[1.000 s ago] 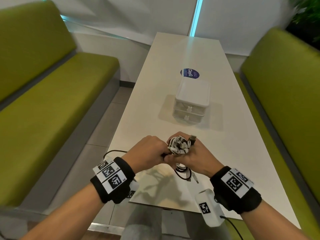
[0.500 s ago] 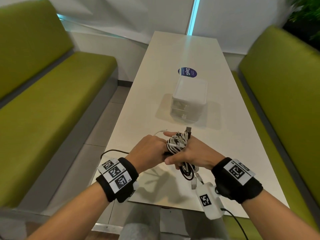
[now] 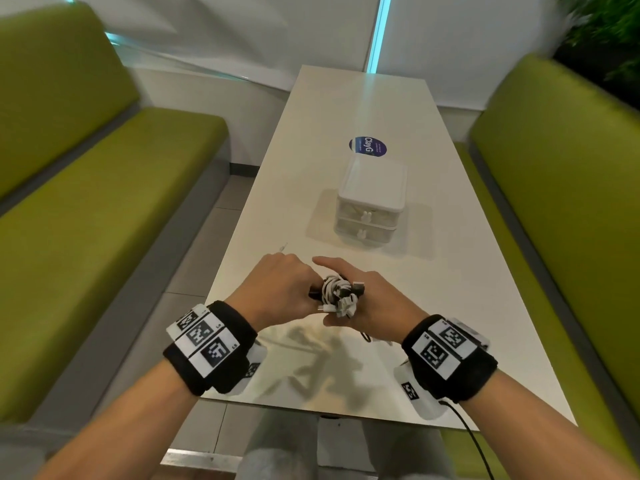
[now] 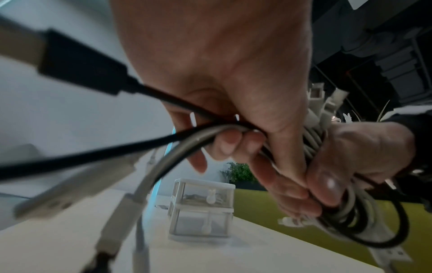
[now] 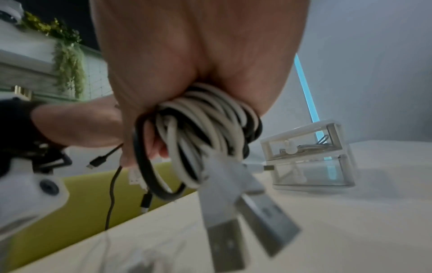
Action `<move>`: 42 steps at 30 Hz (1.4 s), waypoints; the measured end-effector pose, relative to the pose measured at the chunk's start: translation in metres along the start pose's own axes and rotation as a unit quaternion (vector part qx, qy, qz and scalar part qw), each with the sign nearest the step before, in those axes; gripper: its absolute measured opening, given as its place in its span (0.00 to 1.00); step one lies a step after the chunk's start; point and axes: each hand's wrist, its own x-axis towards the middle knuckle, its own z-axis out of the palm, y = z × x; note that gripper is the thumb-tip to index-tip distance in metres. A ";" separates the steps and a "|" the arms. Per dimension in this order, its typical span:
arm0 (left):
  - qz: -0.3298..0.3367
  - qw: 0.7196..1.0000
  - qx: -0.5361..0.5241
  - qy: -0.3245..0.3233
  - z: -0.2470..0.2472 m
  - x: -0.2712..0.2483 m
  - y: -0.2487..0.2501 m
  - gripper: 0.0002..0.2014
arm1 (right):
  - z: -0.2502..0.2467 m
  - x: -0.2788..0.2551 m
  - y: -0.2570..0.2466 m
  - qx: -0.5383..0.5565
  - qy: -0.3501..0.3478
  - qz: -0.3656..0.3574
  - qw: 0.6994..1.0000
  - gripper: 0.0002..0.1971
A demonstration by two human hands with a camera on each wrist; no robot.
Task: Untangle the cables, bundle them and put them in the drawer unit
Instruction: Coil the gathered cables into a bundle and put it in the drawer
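Holding a coil of white and black cables (image 3: 337,295) above the near end of the bench (image 3: 349,109), the person has both hands working close together. The right hand (image 3: 375,299) grips the bundle: in the right wrist view the loops (image 5: 205,129) are wrapped through its curled fingers, with white USB plugs (image 5: 224,229) dangling down from the coil toward the bench. The right index finger sticks out straight over the top of the bundle in the head view. The left hand (image 3: 277,289) presses in from the other side, knuckles up; in the left wrist view its fingers (image 4: 231,142) are curled round a black lead (image 4: 98,153) and a grey one (image 4: 177,157) that run out from the coil, and a blurred black plug (image 4: 84,68) crosses close to the lens. Thumb and fingertips of the two hands touch at the bundle.

Farther along the bench, well apart from the hands, stands the small white drawer unit (image 3: 370,199), two drawers stacked, both closed, each with a little knob on the front. Through the clear front of the upper drawer (image 5: 301,142) some cable already lies inside; the lower one (image 5: 311,171) looks empty from here. A round blue sticker (image 3: 367,147) sits on the bench just behind the unit. Green sofas (image 3: 104,209) run along both sides.
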 end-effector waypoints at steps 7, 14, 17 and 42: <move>-0.003 0.991 -0.124 -0.046 -0.001 -0.002 0.002 0.05 | 0.004 -0.007 0.009 -0.239 0.072 -0.008 0.968 0.40; -0.096 0.987 -0.124 -0.023 0.017 -0.009 -0.006 0.24 | -0.005 -0.009 0.017 -0.182 0.211 -0.003 0.960 0.09; -0.107 0.979 -0.176 -0.005 0.026 -0.013 -0.002 0.23 | -0.005 -0.005 0.016 -0.018 0.253 0.017 0.967 0.16; -0.116 0.966 -0.232 0.013 0.053 0.000 0.065 0.08 | 0.010 -0.017 0.012 0.256 0.300 0.045 0.918 0.22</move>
